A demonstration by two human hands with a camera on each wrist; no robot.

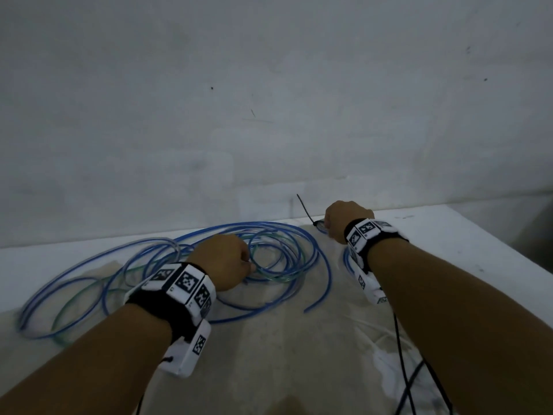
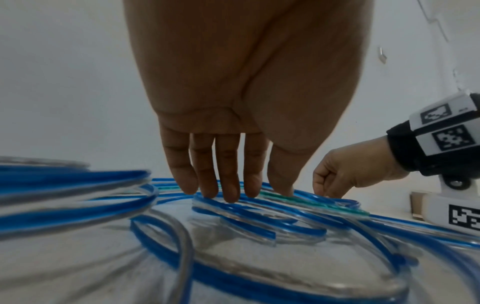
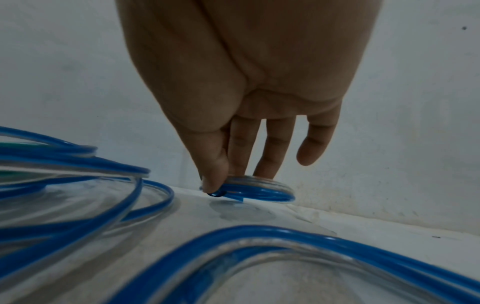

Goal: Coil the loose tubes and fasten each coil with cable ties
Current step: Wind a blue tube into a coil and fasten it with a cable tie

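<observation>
Loose blue tubes (image 1: 330, 277) and a green tube (image 2: 283, 198) lie tangled across the left and middle of the table. My left hand (image 1: 227, 262) hovers over the tangle, and its straight fingertips (image 2: 231, 197) touch the blue tubes (image 2: 233, 207) without gripping them. Near the wall, my right hand (image 1: 344, 223) pinches a small blue coil (image 3: 259, 193) between thumb and fingers (image 3: 215, 176), just above the table. A black cable tie (image 1: 304, 208) sticks up from that coil, and its loop (image 3: 217, 194) shows under the thumb.
A white wall (image 1: 269, 115) rises just behind the table (image 1: 449, 235). A beige cloth (image 1: 269, 339) covers the table's middle. Black cables (image 1: 398, 339) run along the near right. Another blue tube loop (image 3: 285, 232) lies under my right wrist.
</observation>
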